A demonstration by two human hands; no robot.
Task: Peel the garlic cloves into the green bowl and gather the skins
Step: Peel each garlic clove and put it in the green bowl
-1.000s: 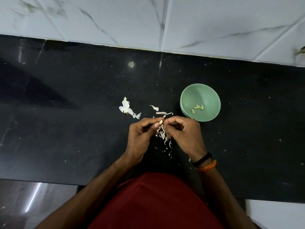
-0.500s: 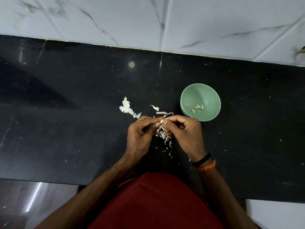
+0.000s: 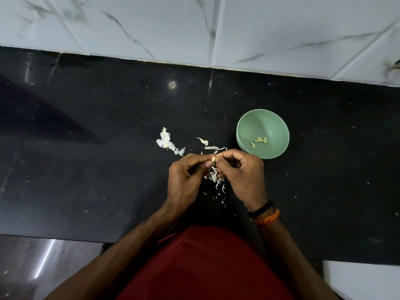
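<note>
Together, fingers [image 3: 220, 158] round pale, curved (half-peeled) clove [image 3: 213, 158]

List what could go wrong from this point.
1. The clove is pinched only at the fingertips of the left hand and right hand, outside the bowl; it may slip onto the counter.
2. The skins lie loose beneath the hands, so a careless sweep may scatter them further.

Garlic clove [image 3: 213, 158] mostly hidden — perhaps half-peeled.

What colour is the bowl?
Light green; the bowl shows in the head view.
</note>
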